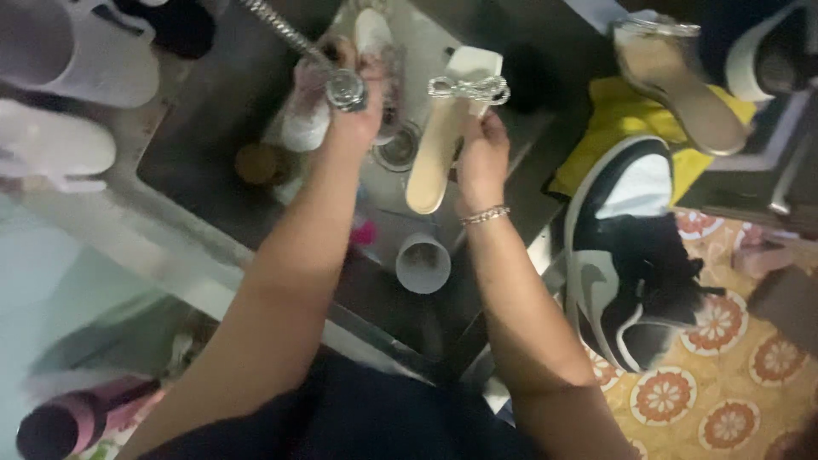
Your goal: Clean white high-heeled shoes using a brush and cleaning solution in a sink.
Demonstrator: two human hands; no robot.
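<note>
While the left hand point(354, 106) grips one sprayer head point(345, 88), the right hand point(481, 158) holds one sandal point(443, 136).

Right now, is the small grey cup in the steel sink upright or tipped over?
Upright: the small grey cup shows its round open mouth facing up at the camera, standing on the steel sink floor below the right hand. Contents: cannot tell.

The person is wearing a dark navy top point(358, 417) that is leaving both forearms bare. A thin, silvery beaded bracelet point(484, 215) is circling the wrist of the right hand point(481, 158). The left hand point(354, 115) is wearing no ring or band that is showing.
</note>
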